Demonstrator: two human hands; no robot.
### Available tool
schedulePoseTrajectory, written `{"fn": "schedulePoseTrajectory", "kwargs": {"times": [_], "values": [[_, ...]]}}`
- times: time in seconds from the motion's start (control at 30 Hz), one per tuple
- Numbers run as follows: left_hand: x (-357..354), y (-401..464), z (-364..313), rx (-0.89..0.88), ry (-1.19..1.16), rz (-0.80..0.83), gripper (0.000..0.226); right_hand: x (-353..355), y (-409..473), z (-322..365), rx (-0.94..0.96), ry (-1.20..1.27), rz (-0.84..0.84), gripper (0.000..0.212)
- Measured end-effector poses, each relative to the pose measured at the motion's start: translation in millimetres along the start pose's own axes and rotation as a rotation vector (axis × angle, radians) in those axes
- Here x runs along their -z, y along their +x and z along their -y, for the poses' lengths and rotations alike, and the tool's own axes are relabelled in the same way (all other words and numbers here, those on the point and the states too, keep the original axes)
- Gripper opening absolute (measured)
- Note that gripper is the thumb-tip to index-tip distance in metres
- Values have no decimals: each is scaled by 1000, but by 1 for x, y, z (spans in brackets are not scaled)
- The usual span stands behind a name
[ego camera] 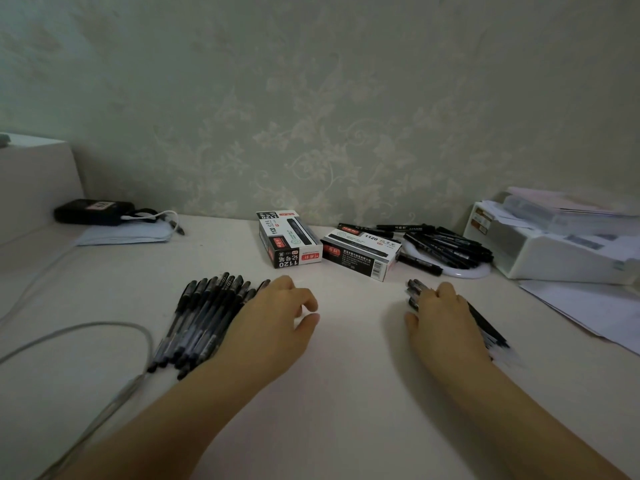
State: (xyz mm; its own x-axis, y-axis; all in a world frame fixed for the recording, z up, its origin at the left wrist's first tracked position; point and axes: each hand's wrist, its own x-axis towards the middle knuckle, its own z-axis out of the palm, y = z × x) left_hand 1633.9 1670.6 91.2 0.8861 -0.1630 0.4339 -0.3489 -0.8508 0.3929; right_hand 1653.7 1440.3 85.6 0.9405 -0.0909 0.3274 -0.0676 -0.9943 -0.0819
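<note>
Item 1: bundle of pens (486,325), black. It lies low on the desk (346,375), at 3 o'clock from the desk's middle. The right hand (440,323) grips it from above, with the fingers (445,291) curled round the barrels and clamped on them. Pen ends stick out of the grip toward 11 o'clock, and the rest of the bundle trails out toward 4 o'clock, where it is blurred.

Item 2: row of pens (201,317), dark and capped, laid side by side on the desk at 9 o'clock from the middle, with the caps pointing toward 1 o'clock. The left hand (273,323) covers the row's 3 o'clock edge. Its fingers (306,299) are loosely curled, with the thumb apart from them and nothing held between.

Item 3: two pen boxes at 12 o'clock, beyond both hands. One box (289,242) is to the left and the second box (362,252) is just beside it at 3 o'clock.

Item 4: heap of markers (446,244) at 1 o'clock, piled on a white round base (467,273).

Item 5: white organiser (540,252) at 2 o'clock, with loose sheets (588,306) in front of it.

Item 6: grey cable (86,330) at 8 o'clock, and a black device (93,211) at 10 o'clock.
</note>
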Motion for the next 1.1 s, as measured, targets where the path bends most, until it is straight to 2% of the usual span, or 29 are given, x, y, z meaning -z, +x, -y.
{"fn": "schedulePoseTrajectory", "kwargs": {"times": [0.23,0.3,0.4,0.6,0.7,0.8,0.97,1.1], "values": [[-2,0,-2,-38,-29,45,13,2,0,5,81,-47,79,30],[-4,0,-3,-44,-50,62,13,3,-1,9,113,32,120,28],[-7,-1,-5,-57,-95,85,15,3,-3,13,95,382,175,23],[-7,-3,-14,-25,-264,144,27,8,-6,27,-141,1339,417,25],[-7,-5,-17,0,-332,176,28,5,-11,35,-167,1625,560,18],[-6,-5,-16,-13,-335,194,24,3,-17,39,-72,1651,645,9],[-12,-4,-14,-49,-257,236,18,6,-17,39,0,1591,633,11],[-11,-1,-15,-123,-151,180,20,6,-16,37,35,1622,628,7]]}}
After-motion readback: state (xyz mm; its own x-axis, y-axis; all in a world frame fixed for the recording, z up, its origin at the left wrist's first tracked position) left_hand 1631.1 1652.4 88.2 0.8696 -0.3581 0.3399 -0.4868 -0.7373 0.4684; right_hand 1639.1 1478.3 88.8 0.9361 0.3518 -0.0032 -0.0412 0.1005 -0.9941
